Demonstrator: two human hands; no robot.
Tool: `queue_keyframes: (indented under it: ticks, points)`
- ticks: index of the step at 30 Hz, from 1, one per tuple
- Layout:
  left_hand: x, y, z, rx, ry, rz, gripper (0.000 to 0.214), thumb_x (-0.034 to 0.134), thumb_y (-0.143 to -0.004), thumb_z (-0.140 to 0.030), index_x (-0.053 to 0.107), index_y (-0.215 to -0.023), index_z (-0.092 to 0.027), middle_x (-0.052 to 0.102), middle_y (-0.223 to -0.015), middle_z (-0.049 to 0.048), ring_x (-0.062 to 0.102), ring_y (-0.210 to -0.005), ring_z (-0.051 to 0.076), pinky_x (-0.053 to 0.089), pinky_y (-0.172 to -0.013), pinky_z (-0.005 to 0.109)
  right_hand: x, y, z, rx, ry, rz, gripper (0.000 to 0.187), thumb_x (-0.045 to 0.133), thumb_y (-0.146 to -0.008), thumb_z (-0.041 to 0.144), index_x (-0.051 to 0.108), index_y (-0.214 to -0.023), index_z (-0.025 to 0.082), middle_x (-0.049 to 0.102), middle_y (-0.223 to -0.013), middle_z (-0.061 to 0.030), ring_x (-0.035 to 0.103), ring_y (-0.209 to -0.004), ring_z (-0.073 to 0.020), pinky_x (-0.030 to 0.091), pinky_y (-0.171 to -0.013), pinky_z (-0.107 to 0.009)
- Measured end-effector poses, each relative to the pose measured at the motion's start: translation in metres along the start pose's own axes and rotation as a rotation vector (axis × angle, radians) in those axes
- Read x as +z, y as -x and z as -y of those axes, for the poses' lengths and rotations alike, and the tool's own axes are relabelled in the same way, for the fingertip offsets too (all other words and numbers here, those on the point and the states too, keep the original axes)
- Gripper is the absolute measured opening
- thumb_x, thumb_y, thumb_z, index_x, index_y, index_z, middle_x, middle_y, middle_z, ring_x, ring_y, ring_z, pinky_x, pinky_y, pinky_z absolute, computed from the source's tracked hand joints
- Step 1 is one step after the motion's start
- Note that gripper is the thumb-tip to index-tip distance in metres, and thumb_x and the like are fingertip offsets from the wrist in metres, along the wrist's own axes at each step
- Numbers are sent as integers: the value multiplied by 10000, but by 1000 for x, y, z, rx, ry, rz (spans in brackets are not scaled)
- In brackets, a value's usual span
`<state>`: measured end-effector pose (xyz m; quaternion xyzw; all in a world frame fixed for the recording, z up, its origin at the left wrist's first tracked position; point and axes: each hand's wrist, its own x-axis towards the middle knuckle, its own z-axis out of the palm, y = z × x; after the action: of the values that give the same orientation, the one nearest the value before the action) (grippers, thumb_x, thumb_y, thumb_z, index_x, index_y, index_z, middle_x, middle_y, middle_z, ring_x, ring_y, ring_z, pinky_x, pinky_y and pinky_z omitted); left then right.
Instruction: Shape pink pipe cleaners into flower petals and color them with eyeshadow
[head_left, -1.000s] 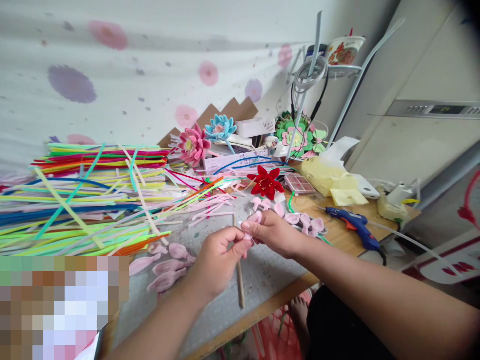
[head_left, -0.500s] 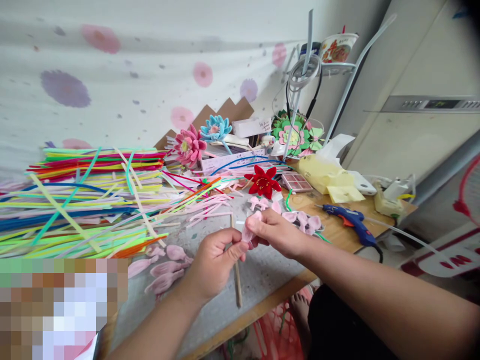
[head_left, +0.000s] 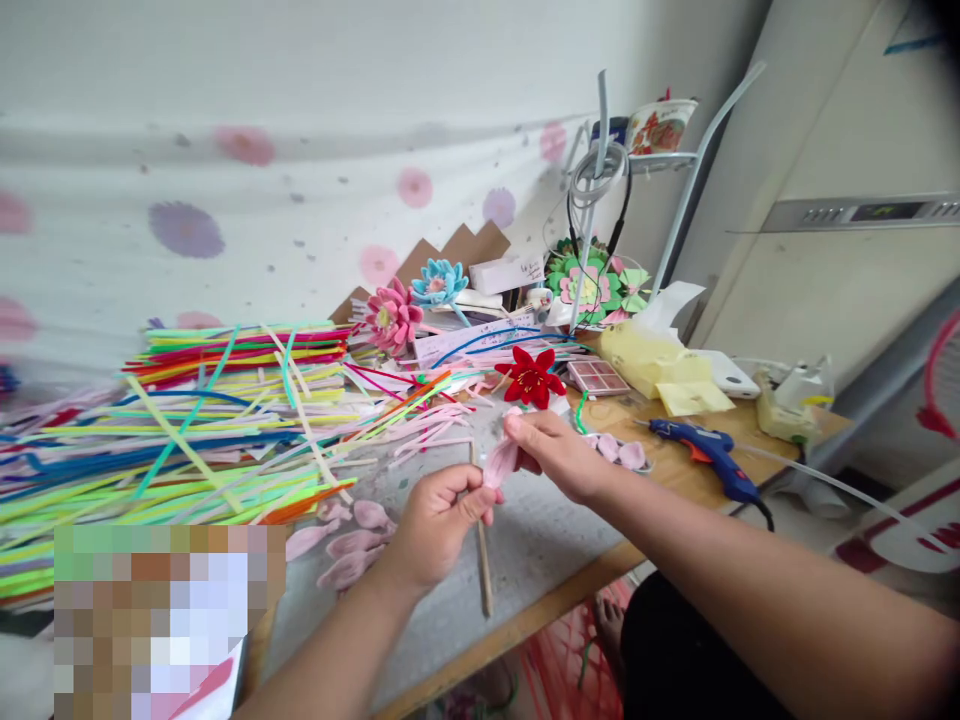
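Observation:
Between my two hands is a pale pink fuzzy petal (head_left: 500, 462), held tilted above the grey work mat (head_left: 420, 640). My left hand (head_left: 442, 525) pinches its lower end between thumb and fingers. At the upper end my right hand (head_left: 553, 450) is closed on it, the thumb along its tip. A thin wooden stick (head_left: 484, 570) lies on the mat just beneath. Several finished pink petals (head_left: 356, 550) rest left of my left hand, partly hidden by the wrist. More pink pieces (head_left: 619, 450) lie behind my right forearm.
Piles of coloured pipe cleaners (head_left: 225, 430) cover the left side. A red flower (head_left: 530, 377), a pink flower (head_left: 394, 316) and a blue flower (head_left: 439, 283) stand behind. A blue glue gun (head_left: 709, 450) with its cable lies right, near yellow tissue packaging (head_left: 652, 355).
My right hand has shifted slightly up along the petal, and more of the petal shows between the hands. The whole view has swung a little to the left.

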<state>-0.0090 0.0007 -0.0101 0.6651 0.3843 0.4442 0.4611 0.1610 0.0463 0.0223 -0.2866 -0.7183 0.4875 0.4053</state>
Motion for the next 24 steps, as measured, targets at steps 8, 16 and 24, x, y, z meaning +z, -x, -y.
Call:
queue_keyframes:
  ticks: [8, 16, 24]
  points:
    - [4, 2, -6, -9, -3, 6, 224, 577, -821, -343, 641, -712, -158, 585, -610, -2, 513, -656, 138, 377, -679, 247, -3, 3, 4, -37, 271, -45, 493, 529, -795, 552, 518, -515, 145, 476, -498, 12, 428, -505, -87, 308, -499, -217]
    - [30, 26, -37, -45, -10, -216, 243, 598, -801, -309, 609, -612, -156, 606, -644, 14, 552, -731, 155, 389, -725, 251, -23, 19, 21, 78, -38, 62, 648, 276, -818, 697, 573, -678, 138, 525, -538, -14, 498, -479, -108, 404, -473, -233]
    - [70, 76, -35, -91, 133, -469, 219, 595, -804, -336, 648, -726, -138, 535, -553, -12, 498, -594, 121, 410, -674, 260, -14, 57, 20, 177, -224, 70, 513, 513, -763, 617, 624, -825, 120, 571, -684, -32, 502, -555, -93, 439, -531, -230]
